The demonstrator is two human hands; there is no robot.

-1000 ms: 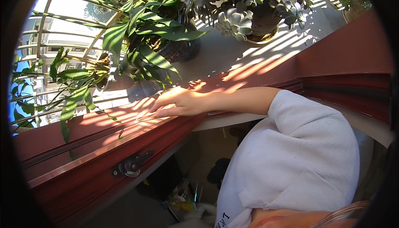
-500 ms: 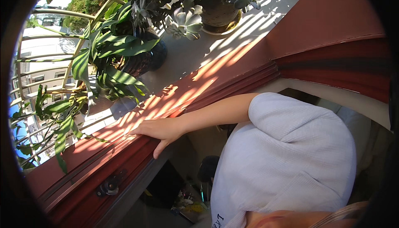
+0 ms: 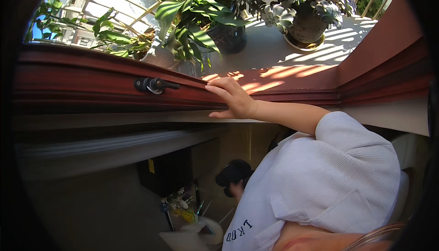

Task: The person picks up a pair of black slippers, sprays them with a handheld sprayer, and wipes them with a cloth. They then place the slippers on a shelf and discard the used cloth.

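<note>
My right hand [image 3: 234, 98] reaches in from the right with its arm bare below a white short sleeve. It rests on the edge of a red-brown window frame [image 3: 91, 84]. The fingers lie over the top of the frame, stretched out toward the left. My thumb stands apart, lower down, on the inner side. Nothing shows between the fingers. A black window handle [image 3: 156, 85] sits on the frame, left of my fingertips and apart from them. My left hand is not in view.
Beyond the frame, a sunlit ledge [image 3: 265, 45] carries a potted succulent [image 3: 305, 28] and a leafy plant [image 3: 196, 34], with metal railings [image 3: 146, 11] behind. Below are a dark box [image 3: 165, 172], black footwear [image 3: 234, 172] and small flowers [image 3: 182, 200]. A red-brown side frame [image 3: 384, 70] borders the right.
The view has turned, so the frame now runs nearly level and the plants sit farther right. My right hand stays on the frame, its thumb still apart from the fingers.
</note>
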